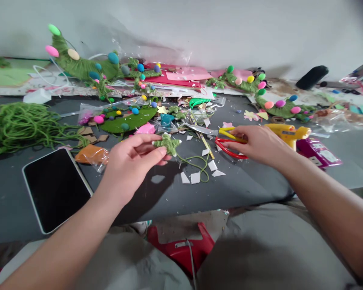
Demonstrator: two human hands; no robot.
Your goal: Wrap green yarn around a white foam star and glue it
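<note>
Between the thumb and fingers of my left hand [133,161] is a small yarn-wrapped star [167,143], green with white tips. A strand of green yarn [196,161] trails from near it onto the table. My right hand [255,143] is closed on a pair of scissors [210,131] with yellow and red handles, the blades pointing left. Some of its fingers are hidden behind the handles and the hand. White scraps [195,178] lie on the table between my hands. A yellow glue gun [286,135] lies just beyond my right wrist.
At left are a heap of green yarn [24,127] and a black-screened tablet [57,189]. Green wrapped crescents [84,66] with coloured balls stand along the wall. A purple packet [317,152] lies at right. A red stool [181,249] is below the table edge.
</note>
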